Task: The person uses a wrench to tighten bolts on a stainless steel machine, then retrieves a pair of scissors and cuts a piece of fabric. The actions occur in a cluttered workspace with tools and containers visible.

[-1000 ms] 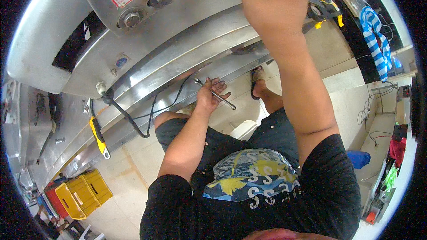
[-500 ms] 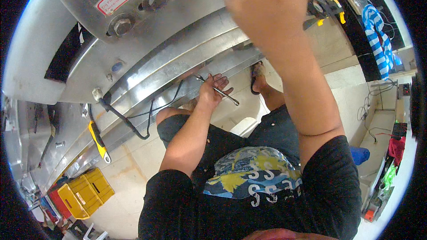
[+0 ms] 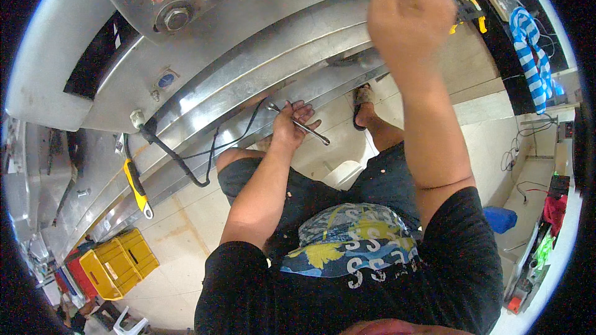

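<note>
My left hand (image 3: 287, 128) lies palm up above my knees, with a slim double-ended metal wrench (image 3: 318, 137) across it. The thumb presses on the shaft while the other fingers are partly spread. Up at the top edge, my right hand (image 3: 413, 15) is raised in front of the steel machine (image 3: 298, 0), its fingers curled closed. Its fingertips are cut off by the frame, so I cannot make out what they hold. Two large hex bolts (image 3: 176, 19) sit on the machine's housing, to the left of that hand.
A black cable (image 3: 177, 164) hangs from the machine's underside. Beside it is a tool with a yellow-and-black handle (image 3: 135, 183). A yellow bin (image 3: 115, 270) stands on the floor at lower left. Several tools and a blue-and-white striped cloth (image 3: 526, 43) are at upper right.
My right hand has shifted to the right and looks smaller, showing more of its curled fingers. The left hand with the wrench stays almost where it was. The view has shifted slightly.
</note>
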The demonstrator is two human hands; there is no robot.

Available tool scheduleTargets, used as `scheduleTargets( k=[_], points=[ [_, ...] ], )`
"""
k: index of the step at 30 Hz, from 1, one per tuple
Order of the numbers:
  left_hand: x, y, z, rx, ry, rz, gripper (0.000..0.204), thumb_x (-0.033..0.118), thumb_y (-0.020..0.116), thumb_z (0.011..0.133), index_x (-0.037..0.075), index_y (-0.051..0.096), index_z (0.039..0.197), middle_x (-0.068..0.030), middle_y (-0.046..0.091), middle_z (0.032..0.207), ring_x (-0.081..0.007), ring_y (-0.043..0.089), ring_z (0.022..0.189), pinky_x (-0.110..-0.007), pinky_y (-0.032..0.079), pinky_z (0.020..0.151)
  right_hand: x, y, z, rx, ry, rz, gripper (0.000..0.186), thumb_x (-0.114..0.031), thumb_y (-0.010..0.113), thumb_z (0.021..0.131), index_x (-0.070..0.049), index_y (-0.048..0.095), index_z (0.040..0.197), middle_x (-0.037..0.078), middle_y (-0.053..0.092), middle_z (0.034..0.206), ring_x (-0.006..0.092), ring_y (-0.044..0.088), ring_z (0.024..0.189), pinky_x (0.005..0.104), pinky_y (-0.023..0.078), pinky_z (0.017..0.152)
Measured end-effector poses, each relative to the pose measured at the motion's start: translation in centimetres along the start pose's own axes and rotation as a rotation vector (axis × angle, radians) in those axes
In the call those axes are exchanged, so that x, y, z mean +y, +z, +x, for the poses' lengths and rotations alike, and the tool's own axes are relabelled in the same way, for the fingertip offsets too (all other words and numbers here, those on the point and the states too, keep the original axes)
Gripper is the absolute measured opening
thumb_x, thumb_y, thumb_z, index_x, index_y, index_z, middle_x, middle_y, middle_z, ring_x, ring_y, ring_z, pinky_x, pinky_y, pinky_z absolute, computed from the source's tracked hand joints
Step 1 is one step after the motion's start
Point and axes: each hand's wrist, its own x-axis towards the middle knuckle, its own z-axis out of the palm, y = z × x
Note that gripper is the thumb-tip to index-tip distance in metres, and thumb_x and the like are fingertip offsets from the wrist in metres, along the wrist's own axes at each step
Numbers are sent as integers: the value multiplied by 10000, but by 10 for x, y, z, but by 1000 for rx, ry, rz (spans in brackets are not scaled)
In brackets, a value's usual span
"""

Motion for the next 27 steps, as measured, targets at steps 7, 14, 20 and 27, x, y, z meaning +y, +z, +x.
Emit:
scheduleTargets(
  k=[7,14,20,27],
  points=[
    [-3,3,8,-54,-5,15,485,443,356,1071,13,544,1194,-167,611,1077,-318,583,1070,-691,433,985,-15,-10,30,-9,222,-4,152,12,532,936,18,666,1010,66,616,754,104,563,640,247,461,618],
    [-4,7,11,-36,-31,44,495,451,354,1069,11,528,1217,-187,581,1155,-332,556,1107,-688,437,983,-9,-2,36,-25,328,178,140,-23,532,953,18,654,1007,15,567,731,68,521,634,224,417,586],
    [-1,11,6,-30,-24,48,492,450,354,1069,13,526,1214,-185,582,1164,-331,554,1107,-671,444,982,4,6,35,18,378,211,149,-14,527,941,15,652,1017,15,584,741,75,525,631,226,424,592],
    [-4,14,9,-23,-34,55,490,452,358,1068,16,528,1212,-187,586,1157,-342,546,1124,-674,440,976,-4,-1,43,-108,351,22,170,-44,527,935,-8,662,1033,88,604,719,145,587,650,281,464,630]
  ],
)
